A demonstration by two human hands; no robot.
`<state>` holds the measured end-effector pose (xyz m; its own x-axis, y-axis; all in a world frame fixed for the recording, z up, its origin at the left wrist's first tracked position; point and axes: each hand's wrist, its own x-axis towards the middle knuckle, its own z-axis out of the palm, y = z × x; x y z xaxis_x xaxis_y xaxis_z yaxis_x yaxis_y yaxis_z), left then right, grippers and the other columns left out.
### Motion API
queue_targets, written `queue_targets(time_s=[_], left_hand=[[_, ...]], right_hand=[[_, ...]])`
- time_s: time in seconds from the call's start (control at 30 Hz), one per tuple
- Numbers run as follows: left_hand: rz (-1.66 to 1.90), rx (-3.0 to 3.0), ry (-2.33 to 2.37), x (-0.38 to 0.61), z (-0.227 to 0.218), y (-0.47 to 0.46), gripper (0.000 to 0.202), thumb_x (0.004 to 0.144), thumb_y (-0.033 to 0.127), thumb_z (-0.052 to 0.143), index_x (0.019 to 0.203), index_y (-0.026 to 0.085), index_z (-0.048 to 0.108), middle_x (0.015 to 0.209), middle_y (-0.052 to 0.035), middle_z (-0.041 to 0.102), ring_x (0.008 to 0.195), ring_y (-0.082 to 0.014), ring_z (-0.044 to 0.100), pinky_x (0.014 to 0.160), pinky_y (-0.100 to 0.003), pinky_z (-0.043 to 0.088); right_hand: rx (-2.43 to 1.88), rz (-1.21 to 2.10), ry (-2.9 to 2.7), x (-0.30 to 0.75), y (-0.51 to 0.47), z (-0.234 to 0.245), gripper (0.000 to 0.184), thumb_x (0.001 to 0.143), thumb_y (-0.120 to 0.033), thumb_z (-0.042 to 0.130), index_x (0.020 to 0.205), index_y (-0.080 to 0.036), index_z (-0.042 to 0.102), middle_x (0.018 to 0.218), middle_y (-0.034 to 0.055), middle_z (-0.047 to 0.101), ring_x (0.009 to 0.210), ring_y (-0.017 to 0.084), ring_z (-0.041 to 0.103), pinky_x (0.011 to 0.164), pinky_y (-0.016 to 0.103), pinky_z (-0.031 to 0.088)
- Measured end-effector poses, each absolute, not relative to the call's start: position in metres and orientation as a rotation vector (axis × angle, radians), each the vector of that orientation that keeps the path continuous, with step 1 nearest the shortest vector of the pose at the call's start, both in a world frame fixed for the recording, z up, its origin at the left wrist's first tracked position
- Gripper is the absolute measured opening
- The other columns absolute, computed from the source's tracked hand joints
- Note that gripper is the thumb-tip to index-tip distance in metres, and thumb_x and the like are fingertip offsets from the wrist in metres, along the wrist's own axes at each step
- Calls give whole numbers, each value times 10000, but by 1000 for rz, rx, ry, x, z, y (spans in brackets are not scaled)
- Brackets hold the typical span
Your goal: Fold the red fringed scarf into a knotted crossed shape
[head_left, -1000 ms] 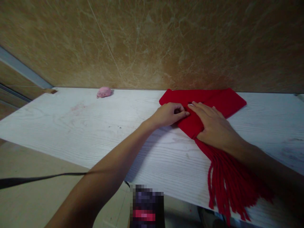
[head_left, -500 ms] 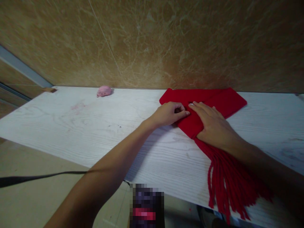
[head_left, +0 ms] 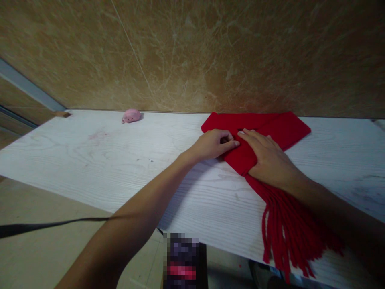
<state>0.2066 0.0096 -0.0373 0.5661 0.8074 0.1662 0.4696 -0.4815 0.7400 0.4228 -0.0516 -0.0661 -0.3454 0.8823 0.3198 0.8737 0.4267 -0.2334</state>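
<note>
Along the bottom of the frame lies beige floor, crossed at lower left by a thin dark strap (head_left: 54, 224). Above it, the white wood-grain tabletop (head_left: 105, 160) spans the frame, its left half bare. Right of centre, the folded red fringed scarf (head_left: 282, 128) lies on it, tassels draping over the near edge. The left hand (head_left: 212, 144) pinches its fold with curled fingers; the right hand (head_left: 267, 160) presses flat on it. Farther back, a small pink lump (head_left: 131, 116) sits beside the brown marbled wall (head_left: 192, 52).

1. The single head-worn camera is looking forward and down from above the near edge of the tabletop (head_left: 90, 160).
2. It is facing the marbled wall (head_left: 192, 52) at 12 o'clock, which is filling the upper part of the view.
3. It is sitting close: both forearms are entering from 6 and 4 o'clock.
4. The tabletop is slanting, with floor (head_left: 36, 257) showing at 8 o'clock.
</note>
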Motion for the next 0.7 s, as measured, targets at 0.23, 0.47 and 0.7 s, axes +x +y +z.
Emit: queue_targets(time_s=[0.23, 0.47, 0.7], left_hand=[[668, 2154, 1011, 207, -36, 9, 297, 1003, 376, 688, 780, 184, 648, 771, 8, 670, 728, -142, 552, 670, -273, 364], [671, 2152, 1011, 206, -37, 10, 292, 1006, 376, 685, 789, 186, 649, 763, 12, 655, 724, -142, 541, 670, -274, 363], [667, 2154, 1031, 206, -36, 9, 306, 998, 402, 685, 785, 186, 645, 778, 7, 675, 746, -146, 563, 674, -271, 371]], right_hand=[[-1497, 34, -2288, 423, -53, -66, 874, 785, -253, 650, 1643, -188, 498, 1702, 162, 488, 1562, 419, 464, 1282, 707, 369], [-1470, 24, -2295, 423, -52, -66, 856, 804, -260, 647, 1644, -182, 499, 1699, 171, 491, 1557, 421, 470, 1274, 706, 382], [-1427, 42, -2285, 424, -53, -67, 889, 766, -193, 607, 1649, -197, 496, 1705, 153, 489, 1568, 406, 463, 1280, 714, 368]])
